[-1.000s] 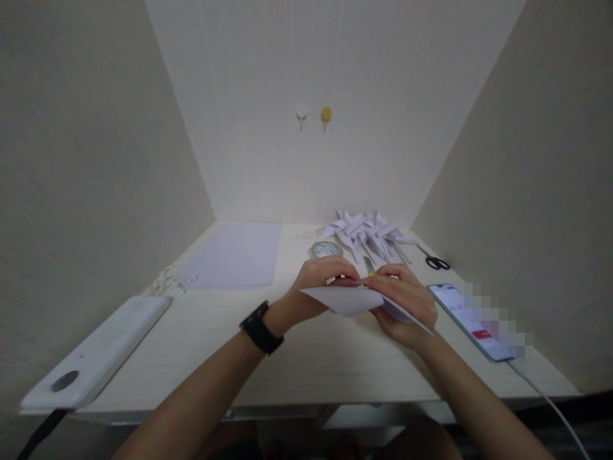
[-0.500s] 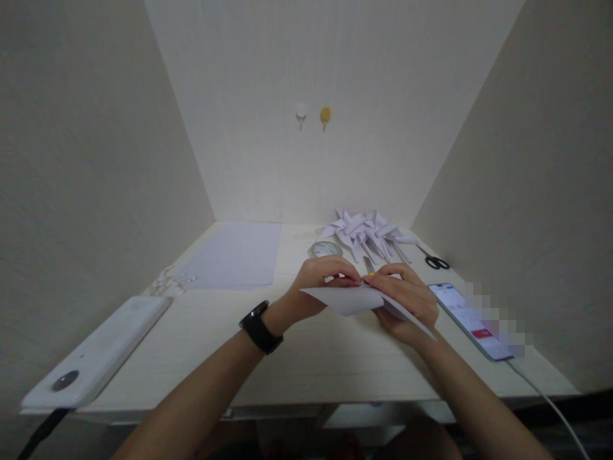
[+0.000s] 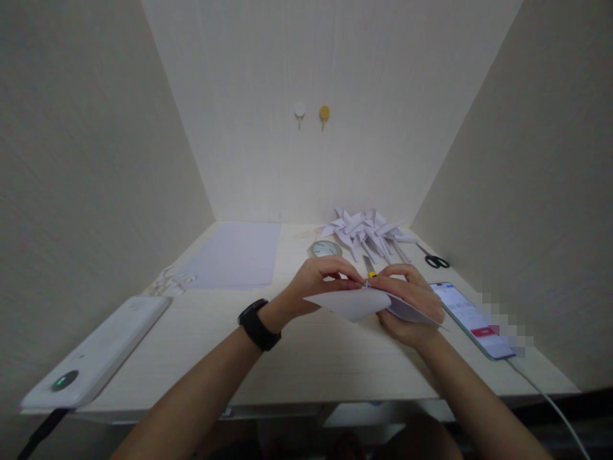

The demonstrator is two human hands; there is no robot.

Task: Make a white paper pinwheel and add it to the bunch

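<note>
Holds paper (image 3: 352, 306) just above table (image 3: 306, 374), between left hand (image 3: 313, 281) and right hand (image 3: 412, 300). Thin, smooth, white, creased into pointed flaps: one wide toward left, one narrower along right palm. Pinches with left fingertips at paper's upper edge, thumb and forefinger together. Grips with right hand half curled about paper's right side, fingertips nearly meeting left ones. Between fingertips, a small white bit (image 3: 366, 284); too tiny to tell what. On left wrist, black watch (image 3: 259, 324), smooth strap.

Beyond hands: heap of pinwheels (image 3: 366, 233), crisp white paper, pointed blades; nearer, cutter (image 3: 368, 264), metal blade, yellow body; left of it, round dial (image 3: 325, 248), pale face. At right, scissors (image 3: 437, 261) with black loop handles, then flat phone (image 3: 472, 319) on white cable (image 3: 546, 396). At left, flat sheets (image 3: 234, 255), tangled white string (image 3: 170, 280), rounded white box (image 3: 100, 348). On pale, finely streaked wall (image 3: 311, 179): white hook (image 3: 299, 111), yellow hook (image 3: 324, 114).

On phone, lit screen with red block; cannot read text, partly pixelated. Dial markings too small.

Versus half a second ago: paper and both hands slightly lower, further right; more of white bit and cutter's yellow showing; green glow now in box's round window.
</note>
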